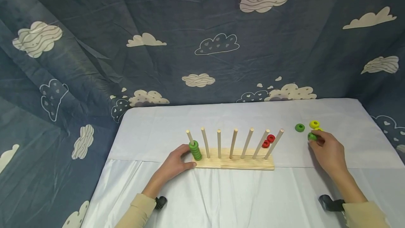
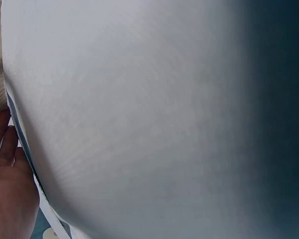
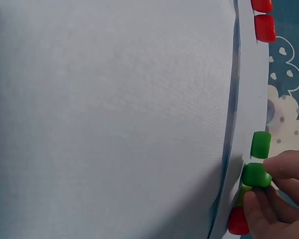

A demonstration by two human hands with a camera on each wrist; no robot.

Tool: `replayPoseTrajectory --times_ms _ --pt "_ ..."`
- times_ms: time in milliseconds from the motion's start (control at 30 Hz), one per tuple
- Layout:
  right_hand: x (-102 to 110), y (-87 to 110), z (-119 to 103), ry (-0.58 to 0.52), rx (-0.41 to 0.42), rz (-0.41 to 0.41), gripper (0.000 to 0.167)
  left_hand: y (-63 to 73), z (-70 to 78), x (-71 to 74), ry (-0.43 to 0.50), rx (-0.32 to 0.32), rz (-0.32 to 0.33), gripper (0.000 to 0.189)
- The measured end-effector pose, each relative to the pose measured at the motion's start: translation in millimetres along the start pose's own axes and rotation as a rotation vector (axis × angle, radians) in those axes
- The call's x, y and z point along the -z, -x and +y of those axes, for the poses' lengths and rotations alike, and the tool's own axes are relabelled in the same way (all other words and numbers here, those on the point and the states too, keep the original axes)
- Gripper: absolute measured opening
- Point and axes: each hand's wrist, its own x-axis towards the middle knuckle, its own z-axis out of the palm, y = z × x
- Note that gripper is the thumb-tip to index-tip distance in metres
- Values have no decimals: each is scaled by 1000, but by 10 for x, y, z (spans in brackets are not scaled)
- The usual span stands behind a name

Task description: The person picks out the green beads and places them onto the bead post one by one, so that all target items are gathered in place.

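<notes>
A wooden peg rack with several upright pegs stands on the white cloth. Several green beads are stacked on its leftmost peg. My left hand holds the rack's left end, thumb at the front edge and fingers toward the back. In the left wrist view, fingertips meet the end of the wood. Off to the right, my right hand pinches a green bead between thumb and fingers. Another green bead lies close by, as does a yellow bead; a second yellow one is partly hidden by the hand.
Two red beads lie behind the rack's right end, seen between pegs. Another red bead shows beside the right hand in its wrist view. A dark cloud-patterned curtain hangs behind the white-covered table.
</notes>
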Motion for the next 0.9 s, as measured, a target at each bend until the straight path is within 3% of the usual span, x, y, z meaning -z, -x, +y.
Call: replayPoseTrajectory --times_ms 900 --pt "-41 -21 23 14 27 -54 44 -11 7 -6 8 10 8 60"
